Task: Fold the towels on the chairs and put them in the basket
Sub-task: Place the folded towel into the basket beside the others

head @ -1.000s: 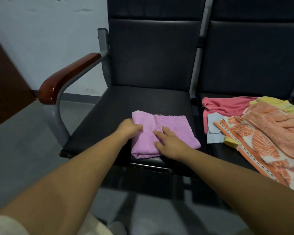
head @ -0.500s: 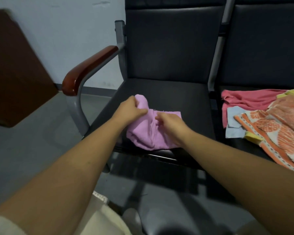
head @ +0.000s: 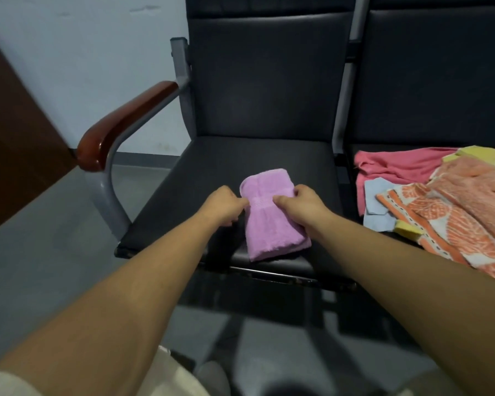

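A small pink-purple towel (head: 272, 227) lies folded into a narrow packet on the left black chair seat (head: 220, 164), its long side running away from me. My left hand (head: 225, 205) pinches its left edge and my right hand (head: 300, 202) pinches its right edge, both near the towel's middle. On the right chair lies a loose pile: a red-pink towel (head: 395, 165), a light blue cloth (head: 379, 204), an orange patterned towel (head: 452, 224) and a yellow one (head: 480, 152). No basket is in view.
The left chair has a brown wooden armrest (head: 126, 124) on a grey metal frame. A dark brown panel (head: 15, 144) stands at far left against the pale wall. Grey floor lies below the seats, with my shoe (head: 212, 378) near the bottom edge.
The pink-purple towel went from a wide flat rectangle, through a bunched lift, to a narrower packet turned lengthwise. Both hands moved from pressing on it to pinching its two sides.
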Tool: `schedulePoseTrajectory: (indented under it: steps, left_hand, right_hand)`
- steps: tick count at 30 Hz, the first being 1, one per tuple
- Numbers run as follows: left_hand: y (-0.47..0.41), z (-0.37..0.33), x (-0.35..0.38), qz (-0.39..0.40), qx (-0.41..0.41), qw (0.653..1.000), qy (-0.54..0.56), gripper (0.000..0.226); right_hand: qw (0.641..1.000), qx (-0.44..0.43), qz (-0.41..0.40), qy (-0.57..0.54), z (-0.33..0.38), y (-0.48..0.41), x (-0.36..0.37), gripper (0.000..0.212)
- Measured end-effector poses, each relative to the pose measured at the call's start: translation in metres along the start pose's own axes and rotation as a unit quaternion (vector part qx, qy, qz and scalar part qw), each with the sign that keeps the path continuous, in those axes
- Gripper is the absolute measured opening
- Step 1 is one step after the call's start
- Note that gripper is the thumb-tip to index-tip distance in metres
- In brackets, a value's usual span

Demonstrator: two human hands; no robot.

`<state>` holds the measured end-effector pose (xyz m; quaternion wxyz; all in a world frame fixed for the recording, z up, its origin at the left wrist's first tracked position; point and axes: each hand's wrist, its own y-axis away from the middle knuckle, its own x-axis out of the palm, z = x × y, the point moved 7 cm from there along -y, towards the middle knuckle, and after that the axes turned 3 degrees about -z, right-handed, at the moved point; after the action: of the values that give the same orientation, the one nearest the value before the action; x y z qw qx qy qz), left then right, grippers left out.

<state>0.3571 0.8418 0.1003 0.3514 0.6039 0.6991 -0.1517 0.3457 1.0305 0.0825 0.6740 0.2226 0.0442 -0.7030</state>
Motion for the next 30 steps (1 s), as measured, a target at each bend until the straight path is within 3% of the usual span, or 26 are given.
schedulePoseTrajectory:
  steps: [5, 10, 15, 22, 26, 30]
  left_hand:
    - [-0.004, 0.013, 0.023, 0.055, -0.076, 0.986, 0.137, 0.033]
    - [-0.003, 0.014, 0.038, 0.104, -0.167, 0.941, 0.276, 0.043]
    - [-0.003, 0.006, 0.032, 0.116, -0.138, 0.931, 0.317, 0.042]
    - [0.014, 0.002, -0.022, 0.081, -0.061, 0.939, 0.330, 0.039]
    - [0.034, 0.016, -0.082, 0.036, -0.036, 0.912, 0.406, 0.027]
    - [0.057, 0.052, -0.146, -0.008, -0.034, 0.874, 0.485, 0.045]
  right_hand:
    - [0.998, 0.061, -0.021, 0.005, -0.023, -0.010, -0.006, 0.028]
    - [0.982, 0.121, 0.035, -0.140, -0.031, -0.005, 0.008, 0.030]
    - [0.954, 0.135, 0.035, -0.266, -0.029, 0.005, 0.021, 0.036]
    - [0.966, 0.078, 0.033, -0.245, 0.005, 0.032, 0.051, 0.033]
    - [0.974, 0.005, 0.068, -0.218, 0.054, 0.052, 0.078, 0.043]
    - [0.951, 0.043, 0.163, -0.261, 0.102, 0.077, 0.130, 0.046]
